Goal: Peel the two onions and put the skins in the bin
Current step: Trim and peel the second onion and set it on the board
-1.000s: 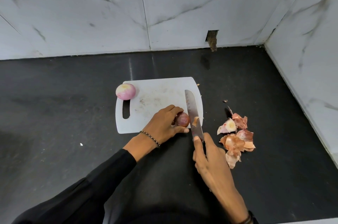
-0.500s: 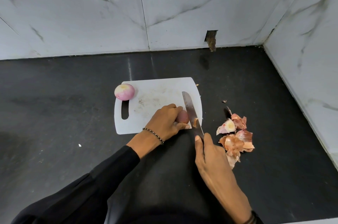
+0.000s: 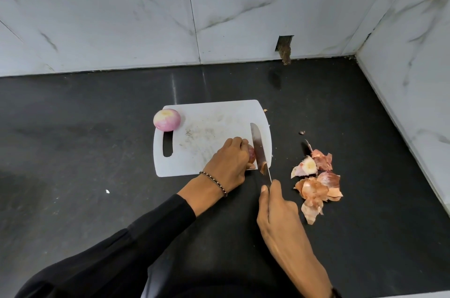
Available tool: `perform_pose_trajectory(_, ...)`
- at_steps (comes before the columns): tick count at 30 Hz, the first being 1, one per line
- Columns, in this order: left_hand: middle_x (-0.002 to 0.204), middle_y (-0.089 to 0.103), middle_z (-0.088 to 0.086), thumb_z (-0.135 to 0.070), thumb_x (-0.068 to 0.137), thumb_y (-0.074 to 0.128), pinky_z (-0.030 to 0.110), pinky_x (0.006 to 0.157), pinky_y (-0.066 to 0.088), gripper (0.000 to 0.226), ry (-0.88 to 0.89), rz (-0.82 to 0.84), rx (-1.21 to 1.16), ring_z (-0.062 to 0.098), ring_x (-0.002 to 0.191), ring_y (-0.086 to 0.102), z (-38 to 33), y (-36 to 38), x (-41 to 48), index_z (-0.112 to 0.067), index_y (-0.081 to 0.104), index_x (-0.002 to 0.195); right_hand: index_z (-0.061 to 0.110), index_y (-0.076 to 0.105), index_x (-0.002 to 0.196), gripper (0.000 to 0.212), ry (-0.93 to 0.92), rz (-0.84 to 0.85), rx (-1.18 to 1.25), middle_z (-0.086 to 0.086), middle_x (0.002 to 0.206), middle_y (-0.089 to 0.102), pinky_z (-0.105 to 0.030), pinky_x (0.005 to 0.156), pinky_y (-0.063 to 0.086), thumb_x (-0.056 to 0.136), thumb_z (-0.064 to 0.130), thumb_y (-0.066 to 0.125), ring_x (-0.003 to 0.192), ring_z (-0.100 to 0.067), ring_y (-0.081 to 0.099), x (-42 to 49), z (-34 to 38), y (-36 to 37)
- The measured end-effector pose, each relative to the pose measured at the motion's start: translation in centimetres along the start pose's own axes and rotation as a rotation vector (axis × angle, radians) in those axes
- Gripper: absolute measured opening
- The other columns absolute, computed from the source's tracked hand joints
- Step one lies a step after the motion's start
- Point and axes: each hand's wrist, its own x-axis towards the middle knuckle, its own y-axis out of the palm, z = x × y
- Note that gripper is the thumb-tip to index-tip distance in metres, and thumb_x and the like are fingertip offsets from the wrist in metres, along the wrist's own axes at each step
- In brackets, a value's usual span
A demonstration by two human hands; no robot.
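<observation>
- An unpeeled onion (image 3: 251, 154) was held down at the near right edge of the cutting board (image 3: 214, 122), with the left grip (image 3: 227, 165) curled round it.
- A knife (image 3: 258, 149) was grasped by the right grip (image 3: 280, 215), and its blade was set against the onion's right side.
- A peeled onion (image 3: 167, 120) was seen at the board's far left corner.
- A heap of skins (image 3: 316, 183) was spread on the dark bench (image 3: 85, 151), right of the board and apart from it.
</observation>
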Motion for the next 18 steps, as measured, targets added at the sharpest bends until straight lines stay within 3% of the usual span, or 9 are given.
perform_pose_trajectory(5,0.135,0.044,0.012,-0.018,0.096,0.057,0.028,0.096,0.041,0.049,0.010,-0.008,0.004,0.025,0.122,0.042,-0.2,-0.1,0.0,-0.003,0.038,0.139,0.018,0.034,0.099,0.022,-0.022,0.021,-0.067,-0.004,0.073,0.052,-0.031,0.051,0.036,0.111,0.034,0.025,0.059,-0.018,0.051,1.1,0.7,-0.4)
perform_pose_trajectory(11,0.130,0.046,0.013,-0.018,0.096,0.056,0.030,0.093,0.042,0.042,0.033,-0.015,0.021,0.025,0.118,0.043,-0.4,-0.3,-0.2,-0.003,0.043,0.133,0.014,0.034,0.109,0.017,-0.008,0.026,-0.113,-0.014,0.091,0.058,-0.047,0.067,0.048,0.110,0.028,0.026,0.083,-0.039,0.064,3.3,2.3,-1.1)
perform_pose_trajectory(18,0.128,0.046,0.013,-0.017,0.094,0.057,0.032,0.089,0.047,0.040,0.020,0.018,0.053,0.026,0.118,0.044,-0.6,-1.0,0.1,-0.002,0.046,0.129,0.013,0.033,0.119,0.015,0.036,0.044,-0.202,-0.015,0.100,0.059,-0.044,0.069,0.046,0.109,0.021,0.029,0.089,-0.035,0.062,3.1,2.4,-0.4)
